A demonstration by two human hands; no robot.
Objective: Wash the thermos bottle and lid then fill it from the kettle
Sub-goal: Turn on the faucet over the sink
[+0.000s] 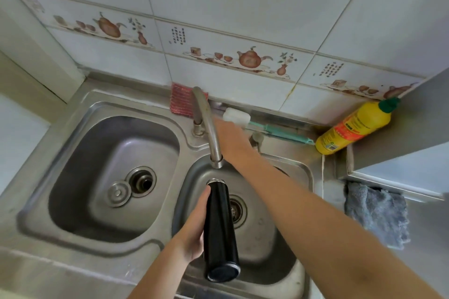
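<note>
- The thermos bottle is a tall, slim black cylinder with a glossy body and a thin metal ring at each end; no lid sits on it.
- It is held over the right basin of a steel double sink, tilted so its open mouth points up toward the faucet spout and lies just below the spout's tip, while its base faces the camera.
- The left hand grips the bottle from its left side, thumb lying along the body.
- The right hand reaches past the spout toward the sink's back ledge; its fingers are hidden behind the spout, so whether they are spread or closed cannot be told.
- In the left basin a round metal drain plug lies beside the open drain.
- On the back ledge lie a bottle brush with a white head and teal handle, and a red scouring pad.
- A yellow detergent bottle leans in the corner at right, and a grey cloth hangs below it.
</note>
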